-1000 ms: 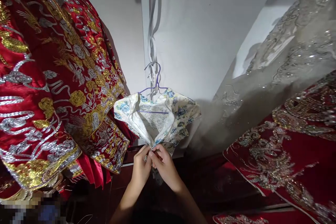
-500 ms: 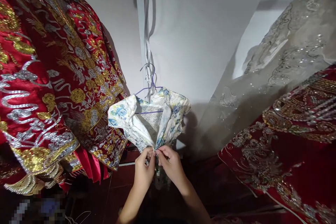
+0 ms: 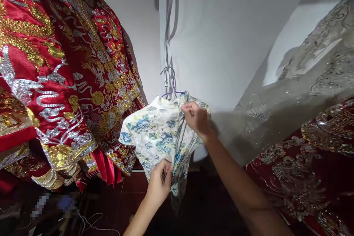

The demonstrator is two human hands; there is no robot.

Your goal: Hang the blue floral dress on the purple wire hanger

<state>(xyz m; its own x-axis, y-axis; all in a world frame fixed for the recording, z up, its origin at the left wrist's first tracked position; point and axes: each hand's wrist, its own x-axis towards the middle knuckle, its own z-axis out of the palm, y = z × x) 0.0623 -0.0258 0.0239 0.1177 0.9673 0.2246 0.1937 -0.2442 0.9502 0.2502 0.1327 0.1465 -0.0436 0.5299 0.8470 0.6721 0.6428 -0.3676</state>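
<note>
While the floral top point(image 3: 155, 131) hangs from a purple hanger point(image 3: 173, 87) in front of the pale wall point(image 3: 221, 44), I have the left hand point(image 3: 160, 182) pinching its front edge low down, thumb against curled fingers. Higher up, near the neckline, my right hand point(image 3: 197, 120) nips the cloth, fingers drawn in. A red embroidered jacket point(image 3: 88, 66) hangs to the left.

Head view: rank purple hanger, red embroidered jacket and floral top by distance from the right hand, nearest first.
From the right hand:
1. Floral top: right at the hand, in contact.
2. Purple hanger: slightly up and left, showing above the top.
3. Red embroidered jacket: farther off, at the left.
</note>
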